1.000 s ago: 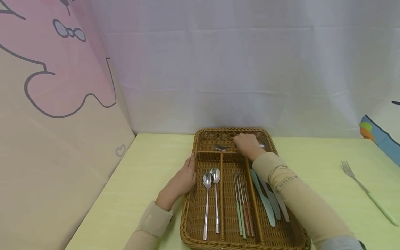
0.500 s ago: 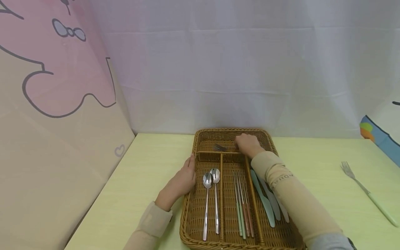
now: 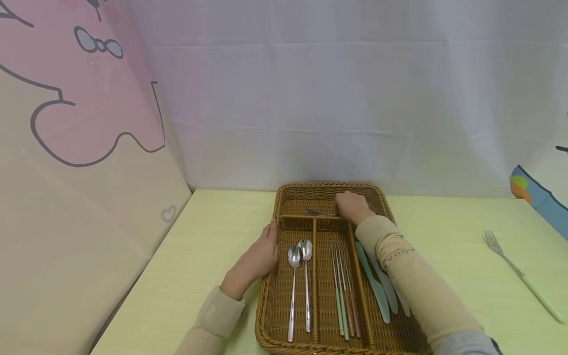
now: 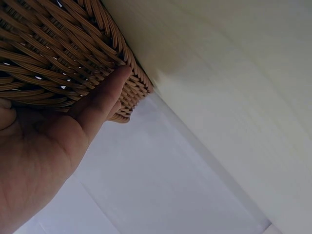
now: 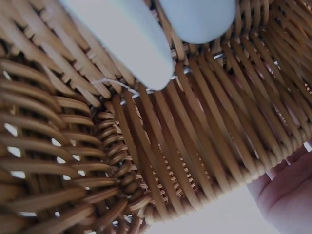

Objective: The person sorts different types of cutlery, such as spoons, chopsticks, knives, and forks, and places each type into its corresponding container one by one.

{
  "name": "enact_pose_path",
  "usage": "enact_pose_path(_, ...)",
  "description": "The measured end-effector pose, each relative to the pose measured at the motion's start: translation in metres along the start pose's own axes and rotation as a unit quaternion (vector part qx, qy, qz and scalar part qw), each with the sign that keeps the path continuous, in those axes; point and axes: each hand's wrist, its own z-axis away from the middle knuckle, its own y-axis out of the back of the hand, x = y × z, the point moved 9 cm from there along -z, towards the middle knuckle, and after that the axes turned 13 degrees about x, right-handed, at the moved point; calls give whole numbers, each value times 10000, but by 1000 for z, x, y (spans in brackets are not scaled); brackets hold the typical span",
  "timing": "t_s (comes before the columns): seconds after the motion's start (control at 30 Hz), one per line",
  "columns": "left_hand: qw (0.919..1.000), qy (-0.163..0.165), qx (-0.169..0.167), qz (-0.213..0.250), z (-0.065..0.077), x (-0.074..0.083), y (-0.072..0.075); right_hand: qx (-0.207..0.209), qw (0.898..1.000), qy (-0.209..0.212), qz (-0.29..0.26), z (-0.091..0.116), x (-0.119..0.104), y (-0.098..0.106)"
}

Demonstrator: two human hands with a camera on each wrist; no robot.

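A brown wicker cutlery basket with compartments stands on the table. My left hand lies along its outer left side, fingers straight against the weave; the left wrist view shows the fingers touching the wall. My right hand reaches into the back compartment and pinches a fork, whose tines point left. The hand covers the fork's handle, and its fingertips are hidden. In the front compartments lie two spoons, several chopsticks with green or brown ends, and knives under the right forearm.
A fork with a green handle lies on the pale yellow table, to the basket's right. A white cloth hangs behind the basket, and a printed cloth stands at the left.
Within the back compartment the fork has turned slightly and shifted toward the divider; its handle end no longer shows past my right hand. That hand moved a little right. My left hand stayed put.
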Motion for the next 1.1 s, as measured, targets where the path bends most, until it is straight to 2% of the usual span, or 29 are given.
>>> enact_pose_path(0.37,10000,-31,15,-31,-1,0,0,393,9970,99,657,0,-5,15)
enact_pose_path(0.7,10000,-86,19,-15,0,2,1,358,9961,-116,792,4,8,34)
enact_pose_path(0.97,10000,-68,56,8,0,1,3,492,9977,-434,143,15,32,55)
enact_pose_path(1.1,10000,-60,46,0,1,2,3,486,9968,-625,66,25,51,62)
